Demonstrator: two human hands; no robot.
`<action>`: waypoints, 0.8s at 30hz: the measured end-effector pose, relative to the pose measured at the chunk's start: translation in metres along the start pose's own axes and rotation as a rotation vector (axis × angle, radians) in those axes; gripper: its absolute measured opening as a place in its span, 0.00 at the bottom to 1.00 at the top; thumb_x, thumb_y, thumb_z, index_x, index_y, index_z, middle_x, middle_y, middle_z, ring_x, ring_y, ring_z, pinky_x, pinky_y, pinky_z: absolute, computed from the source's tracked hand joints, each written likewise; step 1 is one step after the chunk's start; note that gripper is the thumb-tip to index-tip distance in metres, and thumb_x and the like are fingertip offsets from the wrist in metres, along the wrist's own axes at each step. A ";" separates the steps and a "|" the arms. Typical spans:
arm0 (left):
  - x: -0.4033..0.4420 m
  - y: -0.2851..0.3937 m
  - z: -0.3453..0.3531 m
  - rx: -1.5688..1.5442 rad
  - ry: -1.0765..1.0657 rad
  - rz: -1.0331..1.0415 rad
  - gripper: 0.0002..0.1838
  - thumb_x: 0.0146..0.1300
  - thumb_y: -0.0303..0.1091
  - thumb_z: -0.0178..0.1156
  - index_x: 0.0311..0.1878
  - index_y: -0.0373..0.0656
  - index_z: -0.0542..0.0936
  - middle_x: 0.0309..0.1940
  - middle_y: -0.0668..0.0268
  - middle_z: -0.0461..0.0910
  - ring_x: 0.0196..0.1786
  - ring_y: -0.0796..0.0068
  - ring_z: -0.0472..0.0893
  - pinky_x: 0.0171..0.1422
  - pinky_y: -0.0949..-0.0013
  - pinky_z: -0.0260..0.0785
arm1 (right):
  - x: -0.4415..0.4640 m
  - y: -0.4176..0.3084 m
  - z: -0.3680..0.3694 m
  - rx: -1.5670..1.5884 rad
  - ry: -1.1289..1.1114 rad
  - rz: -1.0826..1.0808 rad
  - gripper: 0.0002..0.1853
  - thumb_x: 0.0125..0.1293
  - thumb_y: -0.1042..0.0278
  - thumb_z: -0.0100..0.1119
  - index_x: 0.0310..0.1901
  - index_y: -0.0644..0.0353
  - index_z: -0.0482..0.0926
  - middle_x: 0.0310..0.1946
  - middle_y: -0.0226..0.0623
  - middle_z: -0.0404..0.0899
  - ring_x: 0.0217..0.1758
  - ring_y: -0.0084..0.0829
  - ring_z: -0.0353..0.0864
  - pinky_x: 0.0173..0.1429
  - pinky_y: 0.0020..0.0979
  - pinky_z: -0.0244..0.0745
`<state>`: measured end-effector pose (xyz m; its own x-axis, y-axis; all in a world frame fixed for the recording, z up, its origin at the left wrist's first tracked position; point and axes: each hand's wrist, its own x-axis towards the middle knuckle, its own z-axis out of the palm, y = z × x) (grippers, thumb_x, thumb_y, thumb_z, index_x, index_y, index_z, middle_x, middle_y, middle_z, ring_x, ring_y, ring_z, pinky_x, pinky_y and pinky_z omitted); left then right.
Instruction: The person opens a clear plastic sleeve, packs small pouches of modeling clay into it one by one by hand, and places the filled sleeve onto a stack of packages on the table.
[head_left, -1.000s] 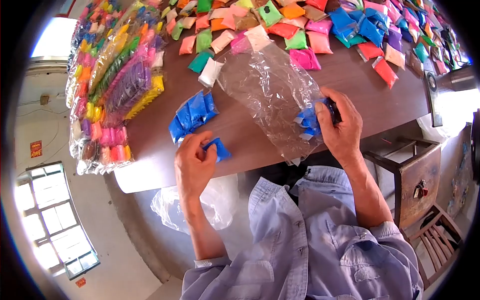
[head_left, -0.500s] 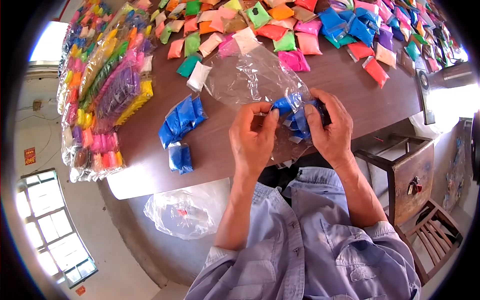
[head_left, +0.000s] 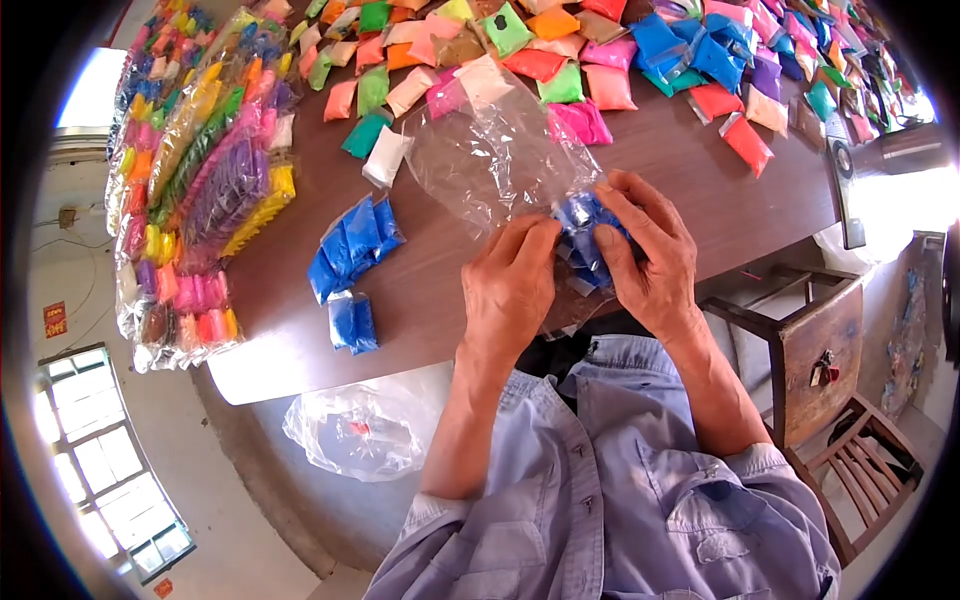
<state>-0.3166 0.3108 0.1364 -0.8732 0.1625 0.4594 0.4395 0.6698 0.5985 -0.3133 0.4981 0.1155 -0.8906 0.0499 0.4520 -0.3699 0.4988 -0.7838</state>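
Note:
A clear plastic bag (head_left: 490,160) lies on the brown table, with blue packets (head_left: 583,232) in its near right end. My left hand (head_left: 512,280) pinches the bag's edge beside those packets, its fingers pressed together. From the right, my right hand (head_left: 650,250) is closed round the bagged blue packets, thumb on top. Further left on the table lies a group of overlapping blue packets (head_left: 352,245), and just below it another blue packet (head_left: 352,322) near the table's front edge.
Filled bags of colourful packets (head_left: 215,160) cover the table's left side. Loose coloured packets (head_left: 540,65) spread along the back. A phone-like object (head_left: 846,190) stands at the right edge. A wooden chair (head_left: 865,470) is at the right, and a crumpled plastic bag (head_left: 350,430) lies below the table.
My left hand has moved right from the loose blue packets to the clear bag. The packet it held a second ago is out of its fingers. My right hand has shifted over the bagged packets.

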 end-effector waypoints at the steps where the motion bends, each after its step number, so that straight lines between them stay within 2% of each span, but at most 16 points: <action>1: 0.000 -0.002 0.002 -0.032 -0.003 0.005 0.09 0.68 0.19 0.69 0.49 0.40 0.86 0.44 0.56 0.89 0.44 0.50 0.89 0.44 0.54 0.83 | 0.000 0.000 -0.001 -0.014 -0.022 -0.026 0.19 0.69 0.70 0.73 0.61 0.58 0.89 0.65 0.47 0.85 0.63 0.49 0.87 0.67 0.43 0.82; 3: 0.001 -0.003 0.004 -0.063 -0.003 0.007 0.09 0.67 0.19 0.69 0.49 0.40 0.86 0.45 0.57 0.89 0.45 0.50 0.89 0.45 0.53 0.83 | 0.000 0.000 -0.001 -0.027 -0.047 -0.053 0.19 0.69 0.70 0.74 0.62 0.58 0.89 0.66 0.47 0.84 0.64 0.48 0.86 0.67 0.43 0.82; 5: 0.002 -0.002 0.007 -0.137 -0.005 -0.060 0.10 0.66 0.17 0.70 0.48 0.39 0.87 0.43 0.53 0.90 0.44 0.52 0.91 0.47 0.61 0.82 | 0.001 0.000 -0.002 -0.042 -0.059 -0.063 0.21 0.68 0.69 0.75 0.62 0.58 0.89 0.67 0.47 0.84 0.65 0.49 0.86 0.68 0.44 0.82; 6: 0.002 0.000 0.005 -0.138 -0.005 -0.060 0.10 0.66 0.17 0.70 0.48 0.39 0.87 0.43 0.53 0.90 0.44 0.52 0.91 0.47 0.61 0.82 | 0.001 -0.001 -0.002 -0.044 -0.060 -0.063 0.21 0.68 0.69 0.75 0.62 0.58 0.89 0.67 0.47 0.84 0.65 0.49 0.86 0.68 0.44 0.82; 8: 0.003 0.005 0.000 -0.196 -0.030 -0.239 0.10 0.66 0.17 0.70 0.49 0.39 0.87 0.42 0.52 0.89 0.41 0.56 0.91 0.45 0.62 0.82 | 0.001 -0.002 -0.001 0.009 -0.007 -0.043 0.22 0.68 0.68 0.75 0.63 0.58 0.88 0.66 0.46 0.84 0.65 0.50 0.86 0.68 0.44 0.82; 9: 0.004 0.005 0.000 -0.198 -0.030 -0.239 0.10 0.66 0.17 0.70 0.49 0.39 0.87 0.42 0.52 0.89 0.41 0.56 0.91 0.45 0.62 0.82 | 0.002 -0.002 -0.001 0.007 -0.007 -0.043 0.22 0.68 0.68 0.75 0.63 0.58 0.88 0.66 0.46 0.84 0.65 0.50 0.86 0.68 0.44 0.82; 11: 0.006 0.004 0.000 -0.245 -0.024 -0.186 0.09 0.70 0.19 0.67 0.50 0.40 0.85 0.42 0.53 0.89 0.41 0.45 0.89 0.44 0.54 0.81 | 0.002 -0.001 -0.001 -0.012 -0.018 -0.042 0.22 0.67 0.69 0.75 0.63 0.59 0.88 0.66 0.46 0.85 0.65 0.49 0.86 0.68 0.44 0.81; 18: 0.010 0.004 0.000 -0.231 -0.099 -0.182 0.10 0.70 0.19 0.66 0.52 0.40 0.86 0.44 0.53 0.89 0.42 0.45 0.89 0.45 0.54 0.82 | 0.004 -0.002 0.001 -0.013 -0.021 -0.007 0.21 0.67 0.70 0.75 0.61 0.59 0.88 0.65 0.47 0.85 0.64 0.48 0.87 0.68 0.43 0.82; 22: 0.000 0.008 -0.023 -0.149 -0.045 -0.130 0.10 0.70 0.22 0.69 0.52 0.39 0.86 0.47 0.56 0.90 0.47 0.48 0.89 0.51 0.54 0.83 | 0.002 -0.001 0.002 0.008 -0.008 0.032 0.21 0.67 0.70 0.76 0.61 0.58 0.89 0.66 0.49 0.85 0.64 0.49 0.88 0.67 0.42 0.83; 24: -0.012 0.005 -0.047 0.041 0.058 -0.133 0.11 0.68 0.25 0.72 0.52 0.41 0.88 0.48 0.57 0.91 0.49 0.50 0.90 0.54 0.55 0.84 | 0.001 -0.001 0.001 0.015 -0.012 0.046 0.20 0.68 0.70 0.75 0.62 0.58 0.89 0.66 0.49 0.85 0.65 0.48 0.88 0.68 0.41 0.83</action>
<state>-0.2942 0.2780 0.1642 -0.9090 0.0293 0.4157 0.3108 0.7120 0.6296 -0.3143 0.4964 0.1164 -0.9097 0.0624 0.4106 -0.3325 0.4831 -0.8100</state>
